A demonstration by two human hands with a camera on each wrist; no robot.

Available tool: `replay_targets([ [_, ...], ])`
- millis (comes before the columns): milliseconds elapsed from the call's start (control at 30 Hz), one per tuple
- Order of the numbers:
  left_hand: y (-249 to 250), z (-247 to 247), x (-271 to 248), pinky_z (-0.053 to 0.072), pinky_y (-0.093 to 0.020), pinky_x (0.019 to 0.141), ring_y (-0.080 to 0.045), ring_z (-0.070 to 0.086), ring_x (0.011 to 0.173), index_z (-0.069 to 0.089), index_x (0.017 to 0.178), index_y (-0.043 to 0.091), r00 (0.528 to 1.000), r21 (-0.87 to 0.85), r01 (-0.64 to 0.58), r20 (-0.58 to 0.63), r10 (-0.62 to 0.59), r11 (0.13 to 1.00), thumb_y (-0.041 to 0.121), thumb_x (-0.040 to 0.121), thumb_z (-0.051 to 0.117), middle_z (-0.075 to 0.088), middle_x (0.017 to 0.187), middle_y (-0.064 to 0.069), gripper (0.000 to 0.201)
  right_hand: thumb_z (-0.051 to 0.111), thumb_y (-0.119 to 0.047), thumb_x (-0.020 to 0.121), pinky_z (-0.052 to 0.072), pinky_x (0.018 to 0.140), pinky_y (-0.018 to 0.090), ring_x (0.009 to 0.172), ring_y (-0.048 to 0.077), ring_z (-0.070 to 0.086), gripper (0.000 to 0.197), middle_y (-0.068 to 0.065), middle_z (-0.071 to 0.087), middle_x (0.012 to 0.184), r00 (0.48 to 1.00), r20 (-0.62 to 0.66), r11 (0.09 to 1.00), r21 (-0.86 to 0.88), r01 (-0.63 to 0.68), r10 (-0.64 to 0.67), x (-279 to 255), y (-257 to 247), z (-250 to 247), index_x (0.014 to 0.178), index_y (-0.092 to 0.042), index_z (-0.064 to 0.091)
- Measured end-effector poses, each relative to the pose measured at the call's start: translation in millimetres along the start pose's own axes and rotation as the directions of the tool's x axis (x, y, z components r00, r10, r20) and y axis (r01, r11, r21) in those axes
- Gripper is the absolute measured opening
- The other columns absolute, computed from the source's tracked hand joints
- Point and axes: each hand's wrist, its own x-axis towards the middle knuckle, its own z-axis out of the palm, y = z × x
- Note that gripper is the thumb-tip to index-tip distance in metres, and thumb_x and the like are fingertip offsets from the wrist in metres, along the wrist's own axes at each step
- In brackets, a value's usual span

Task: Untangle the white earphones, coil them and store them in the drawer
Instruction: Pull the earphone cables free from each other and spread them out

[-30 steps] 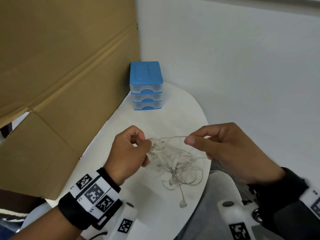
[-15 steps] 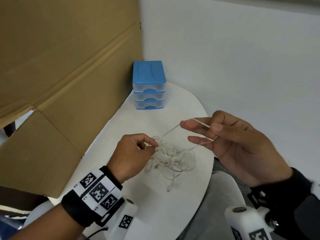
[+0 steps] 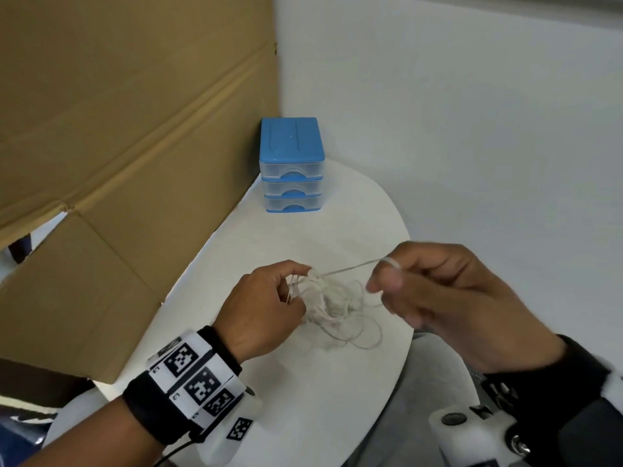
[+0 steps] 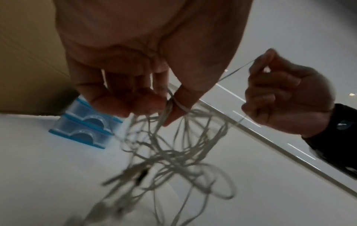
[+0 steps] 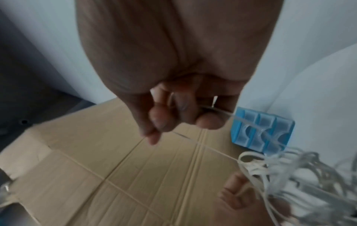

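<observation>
The white earphones (image 3: 332, 299) hang as a tangled bundle just above the white table (image 3: 303, 392). My left hand (image 3: 269, 298) pinches the bundle at its left side, thumb and fingers curled round several strands (image 4: 170, 107). My right hand (image 3: 435, 288) grips one strand, which runs taut from the bundle to its curled fingers (image 5: 210, 110). Loose loops (image 4: 193, 160) dangle below the left hand. The small blue drawer unit (image 3: 291, 165), with three clear drawers all closed, stands at the table's far end.
A large brown cardboard sheet (image 3: 118, 146) leans along the left edge of the table. A pale wall (image 3: 472, 112) rises behind and to the right. The table's rounded right edge (image 3: 404, 332) lies under my right hand.
My right hand has closed from spread fingers into a curled grip on the strand and dropped a little nearer the bundle. The left hand holds the tangle in about the same place.
</observation>
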Motion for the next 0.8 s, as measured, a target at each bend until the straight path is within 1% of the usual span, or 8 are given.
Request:
replay_targets([
  [167, -7, 0, 3, 0.039, -0.023, 0.056, -0.004, 0.038, 0.045, 0.068, 0.096, 0.035, 0.989, -0.058, 0.036, 0.145, -0.028, 0.998, 0.010, 0.080, 0.066, 0.042, 0.045, 0.013, 0.030, 0.070, -0.026, 0.074, 0.052, 0.088, 0.034, 0.109, 0.031, 0.063, 0.021, 0.019, 0.071, 0.108, 0.990, 0.000, 0.945, 0.299, 0.133, -0.139, 3, -1, -9, 0.063, -0.009, 0.063],
  [267, -6, 0, 5, 0.034, -0.016, 0.051, -0.004, 0.035, 0.041, 0.068, 0.103, 0.036, 0.991, -0.105, 0.066, 0.120, -0.053, 0.992, 0.005, 0.083, 0.062, 0.037, 0.041, 0.014, 0.037, 0.058, -0.022, 0.061, 0.048, 0.058, 0.029, 0.079, 0.026, 0.066, 0.012, 0.016, 0.072, 0.101, 0.992, -0.115, 0.921, 0.378, 0.099, -0.059, 2, -8, -12, 0.051, -0.016, 0.060],
  [333, -6, -6, 7, 0.035, -0.015, 0.049, -0.004, 0.037, 0.041, 0.067, 0.102, 0.038, 0.988, -0.121, 0.087, 0.140, -0.070, 0.989, 0.005, 0.084, 0.060, 0.041, 0.042, 0.014, 0.038, 0.059, -0.023, 0.059, 0.021, 0.048, 0.036, 0.056, 0.022, 0.055, 0.014, 0.013, 0.074, 0.097, 0.977, -0.215, 0.961, 0.268, 0.064, -0.005, 1, -9, -14, 0.047, -0.015, 0.057],
  [433, -7, -17, 5, 0.050, -0.028, 0.059, -0.003, 0.050, 0.051, 0.066, 0.082, 0.037, 0.888, 0.119, -0.038, 0.459, -0.021, 0.992, 0.017, 0.085, 0.060, 0.060, 0.060, 0.009, 0.020, 0.069, -0.018, 0.082, 0.026, 0.045, 0.034, 0.081, 0.017, 0.070, 0.024, 0.003, 0.075, 0.110, 0.962, -0.255, 0.991, -0.115, 0.071, -0.099, 2, -5, -15, 0.059, -0.012, 0.068],
  [467, -6, -19, 2, 0.052, -0.029, 0.064, 0.000, 0.052, 0.054, 0.065, 0.077, 0.036, 0.826, 0.197, -0.094, 0.563, -0.034, 0.976, 0.021, 0.085, 0.061, 0.062, 0.065, 0.011, 0.018, 0.069, -0.020, 0.088, 0.039, 0.051, 0.033, 0.107, 0.013, 0.068, 0.027, -0.002, 0.071, 0.120, 0.962, -0.239, 0.973, -0.218, 0.076, -0.129, 3, -3, -13, 0.064, -0.009, 0.070],
  [533, -6, -17, -2, 0.050, -0.022, 0.067, 0.005, 0.054, 0.059, 0.068, 0.078, 0.038, 0.769, 0.267, -0.131, 0.636, -0.072, 0.955, 0.020, 0.086, 0.061, 0.064, 0.071, 0.017, 0.021, 0.067, -0.026, 0.086, 0.047, 0.097, 0.029, 0.137, 0.001, 0.042, 0.026, -0.010, 0.055, 0.142, 0.966, -0.200, 0.911, -0.407, 0.068, -0.162, 4, 2, -11, 0.071, -0.005, 0.071],
  [600, -5, -14, -1, 0.046, -0.017, 0.067, 0.004, 0.055, 0.064, 0.071, 0.081, 0.036, 0.794, 0.263, -0.133, 0.605, -0.055, 0.956, 0.016, 0.086, 0.057, 0.067, 0.076, 0.016, 0.024, 0.065, -0.029, 0.085, 0.025, 0.118, 0.026, 0.144, -0.006, 0.022, 0.026, -0.016, 0.040, 0.152, 0.971, -0.171, 0.845, -0.533, 0.051, -0.167, 5, 9, -11, 0.074, -0.007, 0.071],
  [800, -28, -24, 24, 0.042, -0.025, 0.059, -0.013, 0.055, 0.064, 0.069, 0.078, 0.024, 0.965, -0.018, 0.193, 0.186, -0.187, 0.981, 0.004, 0.088, 0.049, 0.065, 0.084, -0.009, 0.030, 0.063, -0.044, 0.079, 0.024, 0.111, 0.020, 0.137, -0.016, 0.026, 0.029, -0.016, 0.044, 0.148, 0.960, -0.256, 0.868, -0.496, -0.028, -0.116, 6, 8, -13, 0.080, -0.019, 0.078],
])
